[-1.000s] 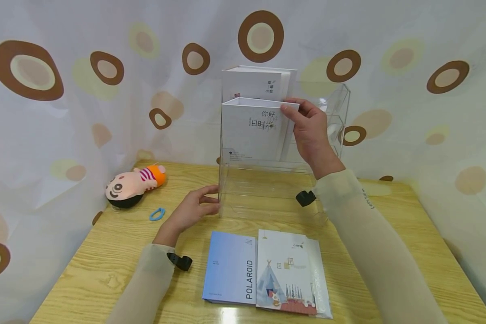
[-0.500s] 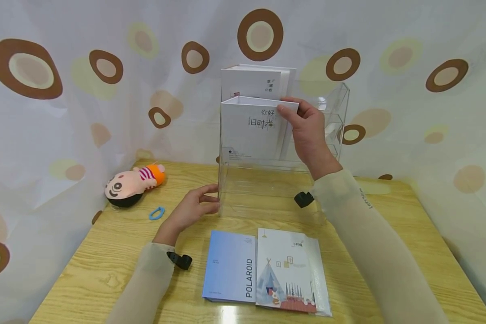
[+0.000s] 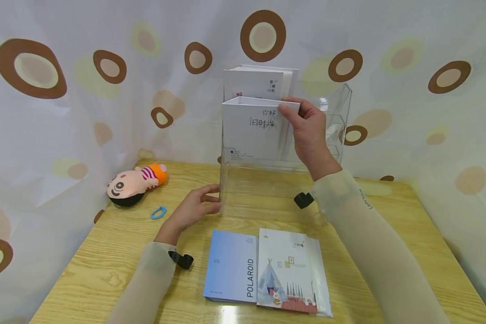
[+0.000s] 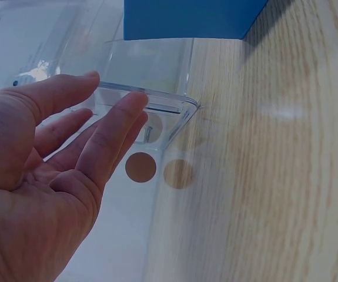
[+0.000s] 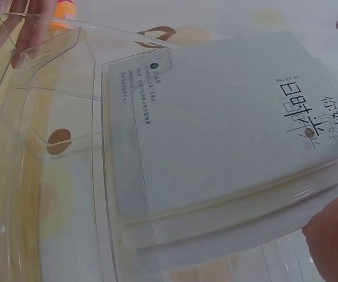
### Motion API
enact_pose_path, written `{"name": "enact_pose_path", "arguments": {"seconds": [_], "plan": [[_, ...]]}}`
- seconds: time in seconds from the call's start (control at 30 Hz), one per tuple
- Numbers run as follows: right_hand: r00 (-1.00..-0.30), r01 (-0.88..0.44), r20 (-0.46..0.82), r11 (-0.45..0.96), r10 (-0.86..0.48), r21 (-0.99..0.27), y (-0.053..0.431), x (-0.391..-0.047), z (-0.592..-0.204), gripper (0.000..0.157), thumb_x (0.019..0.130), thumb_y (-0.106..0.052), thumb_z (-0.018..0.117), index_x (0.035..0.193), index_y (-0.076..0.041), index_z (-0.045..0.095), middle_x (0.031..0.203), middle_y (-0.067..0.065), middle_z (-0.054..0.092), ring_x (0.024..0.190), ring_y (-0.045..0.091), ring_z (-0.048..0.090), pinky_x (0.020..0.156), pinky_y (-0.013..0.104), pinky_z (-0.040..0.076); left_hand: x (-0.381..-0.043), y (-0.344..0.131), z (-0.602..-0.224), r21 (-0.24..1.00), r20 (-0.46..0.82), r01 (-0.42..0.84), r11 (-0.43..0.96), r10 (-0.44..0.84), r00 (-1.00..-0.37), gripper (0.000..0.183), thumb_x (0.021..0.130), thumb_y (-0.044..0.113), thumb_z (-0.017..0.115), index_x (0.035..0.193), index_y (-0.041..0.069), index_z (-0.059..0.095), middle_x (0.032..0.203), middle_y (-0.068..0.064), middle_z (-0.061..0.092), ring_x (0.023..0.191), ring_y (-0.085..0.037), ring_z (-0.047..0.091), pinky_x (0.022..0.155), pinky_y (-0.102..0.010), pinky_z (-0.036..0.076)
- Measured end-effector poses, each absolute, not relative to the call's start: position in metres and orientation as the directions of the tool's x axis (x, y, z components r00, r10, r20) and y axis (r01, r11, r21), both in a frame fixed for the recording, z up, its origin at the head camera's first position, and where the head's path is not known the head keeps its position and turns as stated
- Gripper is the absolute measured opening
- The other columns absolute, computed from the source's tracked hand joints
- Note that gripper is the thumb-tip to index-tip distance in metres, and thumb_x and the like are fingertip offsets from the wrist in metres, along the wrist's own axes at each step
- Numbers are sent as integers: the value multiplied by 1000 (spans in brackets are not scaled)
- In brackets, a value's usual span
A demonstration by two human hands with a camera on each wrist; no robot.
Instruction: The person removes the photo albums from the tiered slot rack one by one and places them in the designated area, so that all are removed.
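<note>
A white hardcover book [image 3: 248,135] with Chinese lettering stands upright in the front of a clear acrylic rack [image 3: 267,186]. My right hand [image 3: 310,130] pinches its upper right corner, thumb on the cover and fingers behind. In the right wrist view the book's cover [image 5: 216,129] fills the middle, its lower part behind the rack's clear front lip. Another white book [image 3: 251,83] stands taller behind it. My left hand [image 3: 193,209] is at the rack's lower left side with fingers extended. In the left wrist view that hand [image 4: 57,158] has nothing in its fingers, beside the rack's edge.
On the wooden table [image 3: 117,265] in front of the rack lie a blue POLAROID book [image 3: 231,267] and a white book with a tent picture [image 3: 285,270], which overlaps another pale item [image 3: 323,283]. A plush doll [image 3: 133,185] and a blue ring [image 3: 158,213] lie left.
</note>
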State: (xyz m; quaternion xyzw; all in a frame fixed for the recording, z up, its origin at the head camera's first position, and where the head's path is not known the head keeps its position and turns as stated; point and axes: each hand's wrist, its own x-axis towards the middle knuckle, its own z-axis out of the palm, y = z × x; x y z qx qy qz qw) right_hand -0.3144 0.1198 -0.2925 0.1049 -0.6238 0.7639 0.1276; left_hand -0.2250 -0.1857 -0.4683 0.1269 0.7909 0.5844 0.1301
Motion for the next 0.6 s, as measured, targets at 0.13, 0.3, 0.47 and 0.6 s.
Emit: {"name": "enact_pose_path", "arguments": {"seconds": [0.13,0.3,0.47,0.6], "plan": [[-942,-337,332,-168,55,-926,120,-314,-292,16,103,-15,82,118,-9,82,111,-3,82,105,14,78,99,25,63,-224,-185,-469,957,-56,50,287,352,-934,65,109,6,70,170,5,47,175,-19,46,148,-44,60,110,-45,66],[-936,-353,348,-150,54,-924,119,-313,-292,16,104,-17,82,118,-10,82,111,-3,82,106,15,77,102,26,62,-222,-185,-467,958,-50,56,283,355,-933,64,110,6,70,170,4,47,175,-20,46,148,-45,60,110,-46,66],[-930,-367,364,-139,53,-920,118,-311,-288,16,104,-18,83,118,-11,83,111,-2,82,106,16,77,103,27,62,-221,-184,-466,958,-41,64,278,356,-933,64,110,7,70,169,4,47,175,-21,46,148,-46,60,109,-45,67],[-929,-369,363,-146,66,-918,118,-311,-285,15,103,-17,83,117,-10,83,109,-2,82,104,16,79,100,27,63,-221,-184,-467,960,-45,60,273,362,-931,65,109,6,70,170,5,47,175,-20,46,148,-45,60,109,-45,67]]}}
